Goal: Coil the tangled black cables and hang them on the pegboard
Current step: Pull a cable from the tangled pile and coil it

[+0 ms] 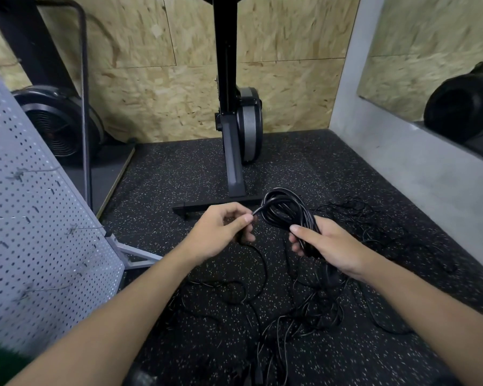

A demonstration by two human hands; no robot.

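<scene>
My right hand (325,245) grips a bundle of black cable loops (283,208) that arches up above the thumb. My left hand (221,229) pinches a strand of the same cable between thumb and fingers, just left of the coil. More tangled black cables (304,310) lie spread on the speckled rubber floor below and to the right of my hands. The grey pegboard (34,232) stands at the left, with several thin metal hooks (81,228) sticking out of it.
A black exercise machine (236,129) stands on its crossbar foot right behind my hands. A fan-wheel machine (59,126) sits at the back left. A grey wall (402,162) with a mirror runs along the right. Chipboard panels close the back.
</scene>
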